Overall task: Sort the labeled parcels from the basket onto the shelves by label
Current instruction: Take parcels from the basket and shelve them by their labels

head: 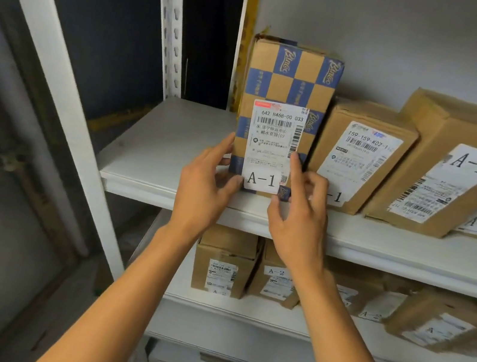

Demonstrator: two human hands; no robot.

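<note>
A tall blue-and-tan checkered parcel marked A-1 stands upright on the upper white shelf, at the left end of a row of boxes. My left hand holds its lower left edge, thumb on the front by the A-1 tag. My right hand touches its lower right corner, index finger lying up the shipping label. Right beside it stands a plain brown A-1 parcel, then a larger tilted A-1 box. The basket is out of view.
The lower shelf carries several brown parcels marked A-2. A white slotted upright and a slanted white post frame the shelf's left side. Bare shelf surface lies left of the checkered parcel.
</note>
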